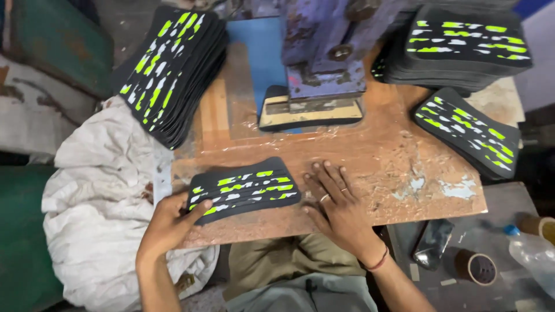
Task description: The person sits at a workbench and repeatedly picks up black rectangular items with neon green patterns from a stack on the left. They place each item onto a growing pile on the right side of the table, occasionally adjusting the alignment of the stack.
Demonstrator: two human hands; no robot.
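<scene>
Your left hand covers the near-left corner of the black piece. The press runs off the top edge, hiding what lies under its foot. The bottle is cut by the right edge.

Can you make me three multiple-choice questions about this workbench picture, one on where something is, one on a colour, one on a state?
1. Where is the phone?
A. on the lower shelf by the person's right arm
B. on the white cloth
C. under the press

2. What colours mark the black piece in front of the person?
A. red and blue
B. neon yellow-green and white
C. orange only

3. How is the right hand?
A. closed in a fist
B. lifting a bottle
C. flat on the board, fingers spread

Answers: 1 A, it lies beside the tape roll. 2 B, bright dashes cross it. 3 C, its palm rests on the wooden board, while the left hand grips the piece's edge.
</scene>
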